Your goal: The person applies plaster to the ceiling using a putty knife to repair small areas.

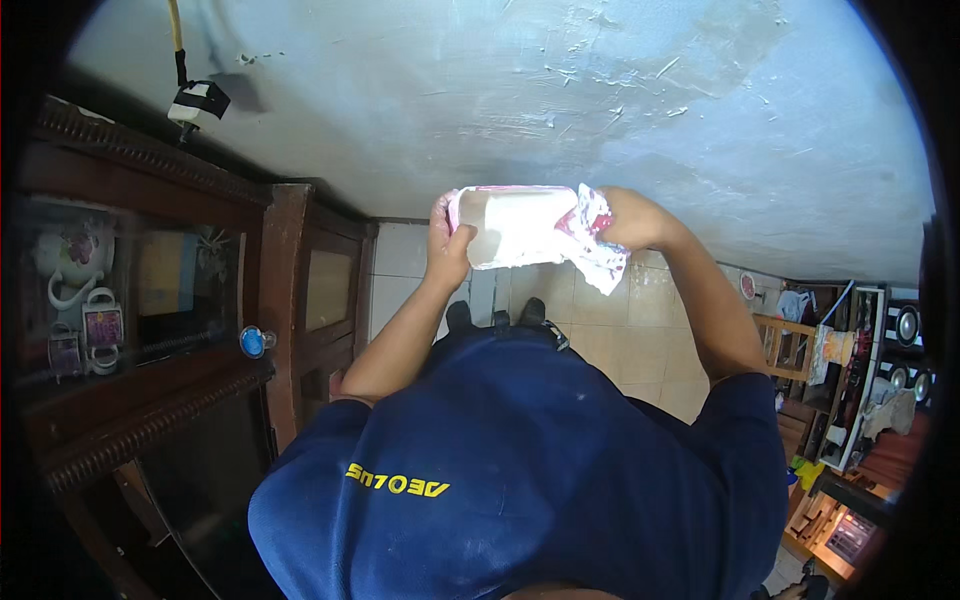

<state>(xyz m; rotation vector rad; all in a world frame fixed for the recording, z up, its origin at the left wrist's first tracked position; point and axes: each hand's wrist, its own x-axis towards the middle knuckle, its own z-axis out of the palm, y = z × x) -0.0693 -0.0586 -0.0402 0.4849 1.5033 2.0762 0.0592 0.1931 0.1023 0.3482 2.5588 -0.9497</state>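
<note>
A white rectangular container with pink edges and a grey-brown left end sits in my left hand, whose fingers and thumb wrap round that end. At its right side, my right hand has its fingers closed on a crumpled white wrapper smeared with pink, which lies against the container; the fingertips are partly hidden. Both hands are held out before my navy shirt, in front of a pale, patchily coated wall.
A dark wooden glass cabinet with cups stands at the left. A wired white socket hangs on the wall above it. My feet stand on floor tiles. At the right are a wooden rack, speakers and assorted household items.
</note>
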